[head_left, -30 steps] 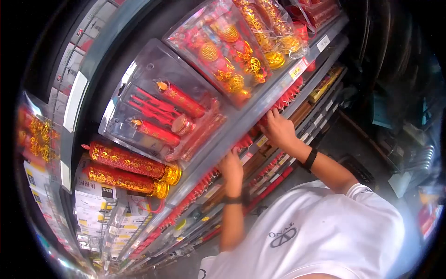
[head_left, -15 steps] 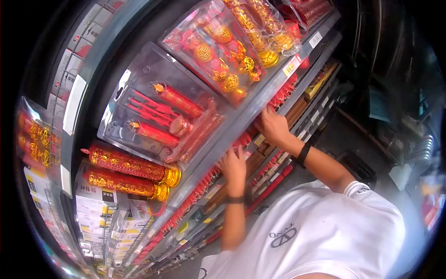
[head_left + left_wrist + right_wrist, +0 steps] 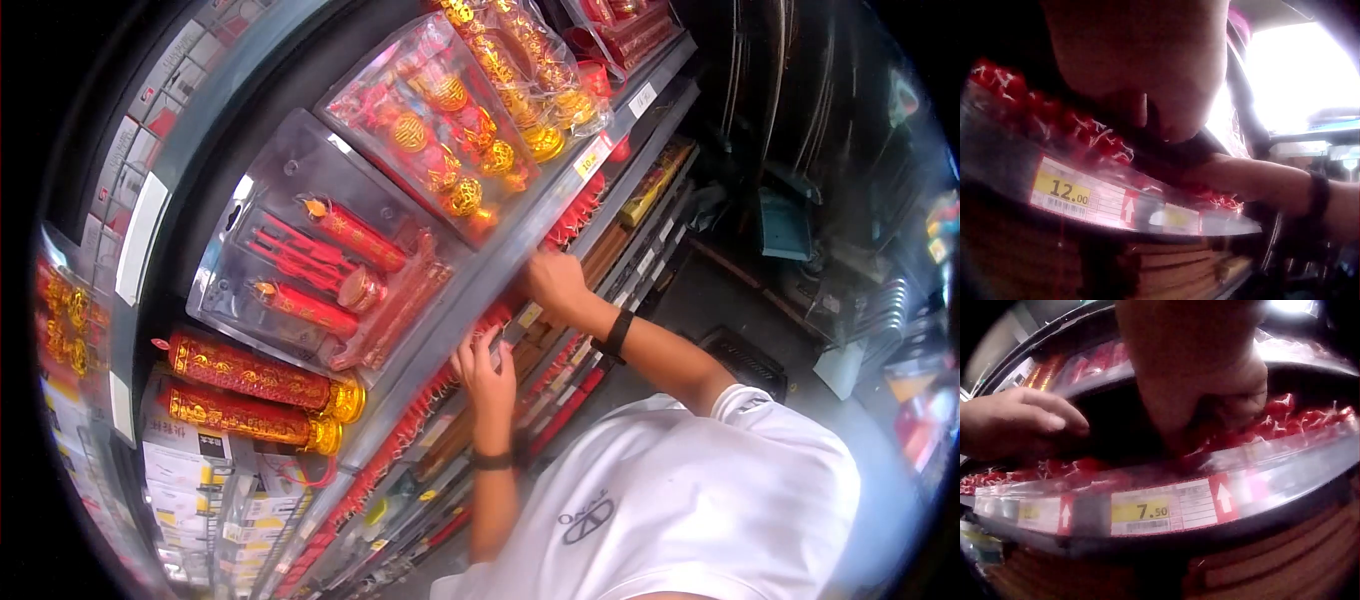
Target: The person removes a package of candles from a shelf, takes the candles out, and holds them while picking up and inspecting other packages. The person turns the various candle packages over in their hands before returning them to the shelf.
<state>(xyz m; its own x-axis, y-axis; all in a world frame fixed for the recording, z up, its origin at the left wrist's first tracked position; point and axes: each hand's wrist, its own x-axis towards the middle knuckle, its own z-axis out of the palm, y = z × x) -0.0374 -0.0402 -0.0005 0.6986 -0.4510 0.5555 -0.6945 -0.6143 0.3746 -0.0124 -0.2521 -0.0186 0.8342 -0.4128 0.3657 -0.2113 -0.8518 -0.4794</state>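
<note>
On the shelf below the top one lie rows of red candles [image 3: 1319, 417] with white wicks, behind a clear lip. My right hand [image 3: 558, 284] reaches in under the top shelf's edge. In the right wrist view my right hand [image 3: 1210, 381] is down among the red candles with its fingers bent; the fingertips are hidden, and I cannot tell whether they grip one. My left hand [image 3: 488, 372] is at the front of the same shelf, fingers loosely bent and nothing in them. In the right wrist view my left hand [image 3: 1022, 422] hovers just above the candles.
On the top shelf [image 3: 470, 290] lie a clear pack of red candles [image 3: 350, 235], a red-and-gold decoration pack [image 3: 440, 130] and two large red-and-gold candles [image 3: 250, 390]. Price labels [image 3: 1147, 509] line the lower shelf's front. Brown goods [image 3: 1166, 265] fill the shelf underneath.
The head view has shifted, so the shelf sits further left and lower. My right hand has gone deeper under the shelf edge. My left hand has drawn back slightly, its fingers now more visible.
</note>
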